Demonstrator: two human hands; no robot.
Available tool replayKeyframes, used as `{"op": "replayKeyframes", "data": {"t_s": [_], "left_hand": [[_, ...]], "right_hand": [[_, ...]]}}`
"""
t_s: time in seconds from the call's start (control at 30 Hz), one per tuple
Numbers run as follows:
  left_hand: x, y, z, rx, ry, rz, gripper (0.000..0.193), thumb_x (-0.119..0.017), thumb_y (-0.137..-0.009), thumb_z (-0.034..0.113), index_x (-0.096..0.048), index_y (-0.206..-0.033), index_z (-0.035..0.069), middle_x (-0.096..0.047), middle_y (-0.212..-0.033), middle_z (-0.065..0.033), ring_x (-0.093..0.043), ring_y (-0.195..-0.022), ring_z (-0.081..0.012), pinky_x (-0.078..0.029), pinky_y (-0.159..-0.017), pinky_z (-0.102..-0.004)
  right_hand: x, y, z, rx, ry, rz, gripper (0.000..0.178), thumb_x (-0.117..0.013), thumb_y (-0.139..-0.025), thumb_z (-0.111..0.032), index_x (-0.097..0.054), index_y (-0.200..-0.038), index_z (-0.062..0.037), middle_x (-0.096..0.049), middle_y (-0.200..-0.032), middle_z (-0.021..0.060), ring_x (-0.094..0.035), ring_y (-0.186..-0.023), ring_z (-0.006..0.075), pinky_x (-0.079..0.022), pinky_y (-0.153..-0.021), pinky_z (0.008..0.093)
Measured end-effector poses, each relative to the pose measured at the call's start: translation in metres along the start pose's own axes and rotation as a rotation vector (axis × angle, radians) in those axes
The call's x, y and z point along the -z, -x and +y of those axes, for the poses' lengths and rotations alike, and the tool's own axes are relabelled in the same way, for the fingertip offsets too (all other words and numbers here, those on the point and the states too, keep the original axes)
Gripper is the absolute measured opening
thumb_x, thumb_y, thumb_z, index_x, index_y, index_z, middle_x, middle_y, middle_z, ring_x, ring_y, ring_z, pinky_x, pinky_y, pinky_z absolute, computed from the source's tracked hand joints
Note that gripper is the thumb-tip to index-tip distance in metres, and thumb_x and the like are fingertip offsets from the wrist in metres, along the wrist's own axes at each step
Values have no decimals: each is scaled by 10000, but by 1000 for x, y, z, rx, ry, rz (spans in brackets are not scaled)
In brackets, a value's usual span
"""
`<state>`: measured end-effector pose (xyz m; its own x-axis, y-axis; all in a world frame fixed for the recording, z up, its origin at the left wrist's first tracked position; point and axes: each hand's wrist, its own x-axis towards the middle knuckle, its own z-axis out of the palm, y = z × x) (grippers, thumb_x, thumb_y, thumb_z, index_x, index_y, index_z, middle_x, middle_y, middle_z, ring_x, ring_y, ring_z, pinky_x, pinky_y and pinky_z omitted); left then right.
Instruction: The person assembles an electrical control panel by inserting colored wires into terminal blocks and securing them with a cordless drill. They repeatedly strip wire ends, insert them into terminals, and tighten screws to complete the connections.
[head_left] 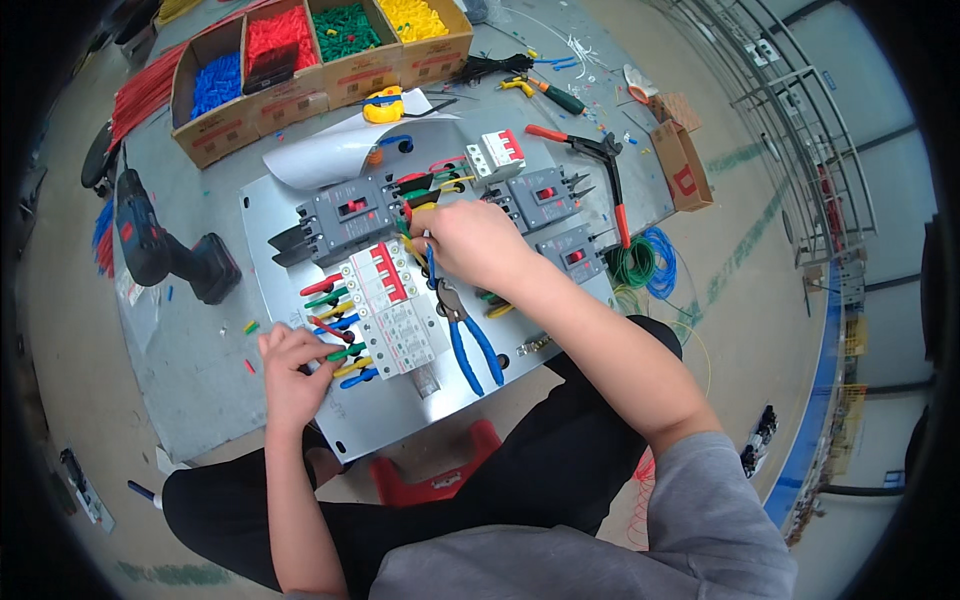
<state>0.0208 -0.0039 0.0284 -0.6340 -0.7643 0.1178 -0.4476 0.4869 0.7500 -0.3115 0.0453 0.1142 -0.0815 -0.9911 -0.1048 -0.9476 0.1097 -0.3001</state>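
My left hand pinches a green wire at the left side of a row of white miniature circuit breakers with red levers. Red, yellow and blue wires come out beside it. My right hand is closed, its fingers bent down among yellow and green wires; what they hold is hidden. It sits between a large grey moulded-case breaker and a similar breaker. Below it, blue-handled pliers lie on the silver metal plate bearing the breakers.
Cardboard bins of coloured caps stand at the far left. A cordless drill lies on the left of the grey table. Red-handled cutters, a screwdriver and wire coils are at the right. A yellow tool rests on white paper.
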Motion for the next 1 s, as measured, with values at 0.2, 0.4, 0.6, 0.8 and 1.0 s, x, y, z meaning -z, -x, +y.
{"op": "replayKeyframes", "data": {"t_s": [0.2, 0.4, 0.6, 0.8, 1.0], "left_hand": [[0, -1, 1, -12, -15, -11, 211, -904, -735, 28, -892, -925, 118, -704, -823, 30, -554, -943, -193, -358, -964, -388], [2, -2, 4, -21, -32, -23, 226, -890, -764, 24, -896, -961, 137, -697, -842, 30, -551, -950, -194, -359, -970, -386], [9, -1, 3, -10, -45, -87, 200, -853, -826, 51, -882, -994, 155, -702, -925, 28, -536, -986, -198, -365, -976, -386], [10, -1, 2, -54, 3, -74, 184, -845, -802, 52, -855, -968, 130, -678, -899, 6, -538, -971, -213, -363, -991, -401], [10, 0, -1, -5, 1, -103, 177, -827, -815, 29, -844, -959, 131, -689, -937, 2, -574, -1010, -207, -370, -1021, -383]], "right_hand": [[-8, -7, 11, 130, -106, 69, 191, -797, -998, -241, -765, -970, -54, -778, -922, 149, -764, -892, 367, -604, -786, 485], [4, -7, 20, 198, -276, 54, 249, -817, -1002, -237, -711, -899, -36, -743, -863, 142, -721, -805, 359, -561, -724, 465], [-4, 3, 24, 205, -303, 130, 278, -846, -1000, -208, -703, -871, -7, -708, -807, 119, -691, -719, 288, -551, -649, 394], [-4, 8, 21, 69, -388, 88, 220, -872, -978, -197, -774, -960, -1, -708, -822, 126, -678, -704, 267, -552, -662, 389], [10, -1, 17, 129, -354, 119, 195, -798, -1047, -174, -809, -1096, 14, -811, -966, 117, -748, -801, 219, -601, -758, 340]]}}
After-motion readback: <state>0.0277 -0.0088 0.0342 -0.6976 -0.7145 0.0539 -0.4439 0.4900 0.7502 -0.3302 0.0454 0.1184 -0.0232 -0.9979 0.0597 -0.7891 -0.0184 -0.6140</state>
